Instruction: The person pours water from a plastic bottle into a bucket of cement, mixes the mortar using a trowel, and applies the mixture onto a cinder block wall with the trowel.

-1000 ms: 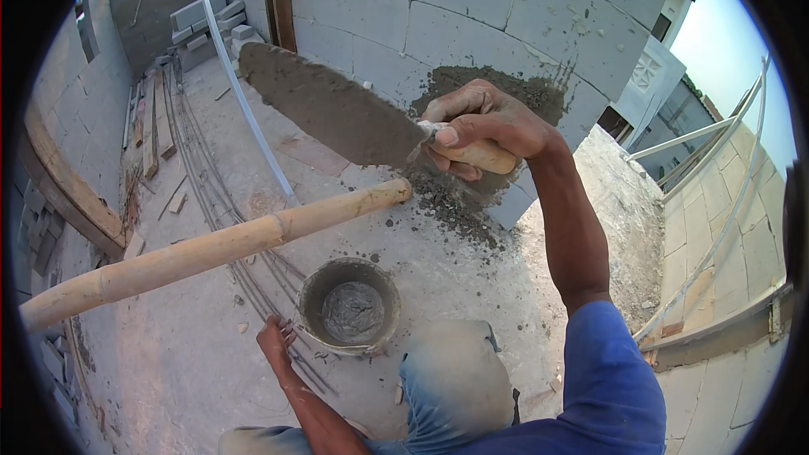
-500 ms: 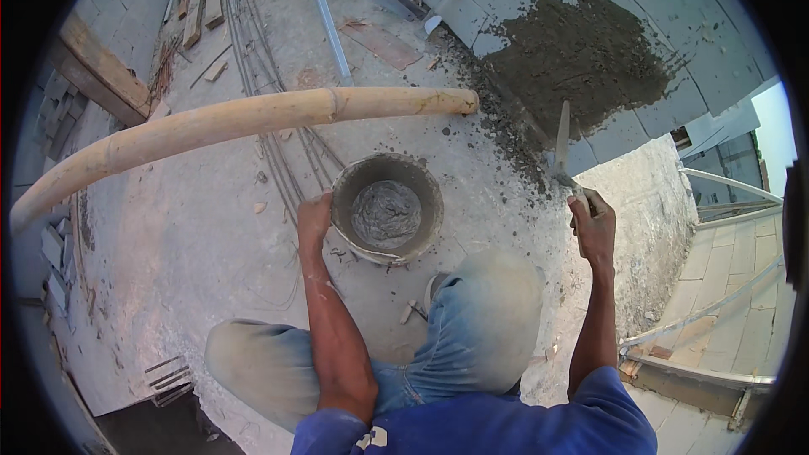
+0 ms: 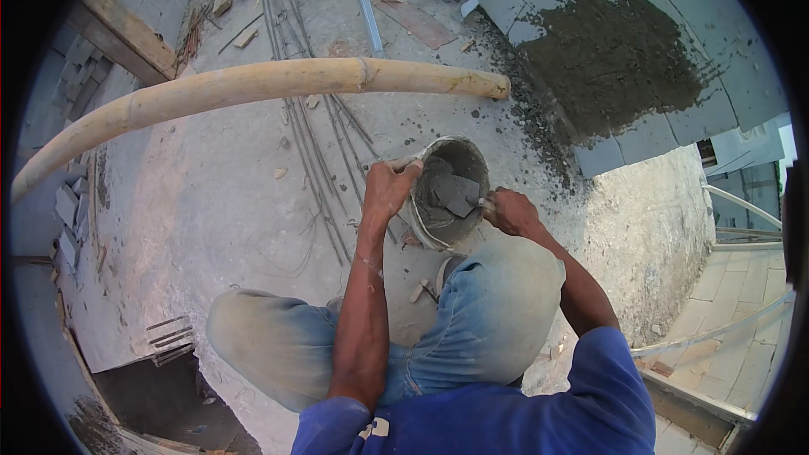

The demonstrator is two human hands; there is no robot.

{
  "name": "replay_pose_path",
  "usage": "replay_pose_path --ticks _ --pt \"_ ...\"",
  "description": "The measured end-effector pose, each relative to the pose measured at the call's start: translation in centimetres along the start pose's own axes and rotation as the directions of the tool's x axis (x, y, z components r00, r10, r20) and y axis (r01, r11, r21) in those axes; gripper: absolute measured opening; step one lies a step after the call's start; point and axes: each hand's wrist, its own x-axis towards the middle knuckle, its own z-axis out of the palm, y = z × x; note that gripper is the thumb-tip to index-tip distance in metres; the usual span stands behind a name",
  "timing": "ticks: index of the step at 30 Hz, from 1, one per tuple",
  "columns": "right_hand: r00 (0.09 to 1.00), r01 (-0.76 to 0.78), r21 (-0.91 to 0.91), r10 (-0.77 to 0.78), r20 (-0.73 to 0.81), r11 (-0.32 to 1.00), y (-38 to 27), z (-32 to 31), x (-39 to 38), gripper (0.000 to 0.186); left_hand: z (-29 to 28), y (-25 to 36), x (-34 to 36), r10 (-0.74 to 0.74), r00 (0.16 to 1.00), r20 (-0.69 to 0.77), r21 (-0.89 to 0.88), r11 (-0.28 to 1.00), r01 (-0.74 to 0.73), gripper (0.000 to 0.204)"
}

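Note:
My left hand [image 3: 391,190] grips the left rim of a grey bucket [image 3: 483,170], which leans to the right. Wet grey mortar [image 3: 432,190] lies inside it. My right hand [image 3: 511,211] is closed round the handle of a trowel [image 3: 458,195], whose flat blade is down in the bucket against the mortar. On the block wall [image 3: 649,128] at the upper right spreads a rough patch of dark mortar [image 3: 611,59].
A bamboo pole [image 3: 253,82] crosses beyond the bucket. Thin steel rods [image 3: 316,147] lie on the concrete floor to its left. Crumbs of mortar [image 3: 539,118] line the wall's foot. A dark opening [image 3: 160,400] is at the lower left, with rods jutting over it.
My right hand has brought the trowel from near the wall down into the bucket. The bucket has gone from upright to tilted, my left hand still on its rim.

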Motion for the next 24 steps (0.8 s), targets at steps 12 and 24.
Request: replay_pose_path --ticks 12,24 --pt "0.919 0.254 -0.038 -0.253 -0.301 0.966 -7.4 -19.1 1.7 0.037 -7.1 -10.6 4.3 -0.254 0.943 -0.214 -0.091 0.967 0.240 0.049" --pt "0.937 0.286 0.903 -0.291 -0.193 0.320 -1.3 -36.5 5.2 0.035 -11.6 -12.7 3.7 -0.431 0.732 -0.528 -0.575 0.816 0.065 0.041"
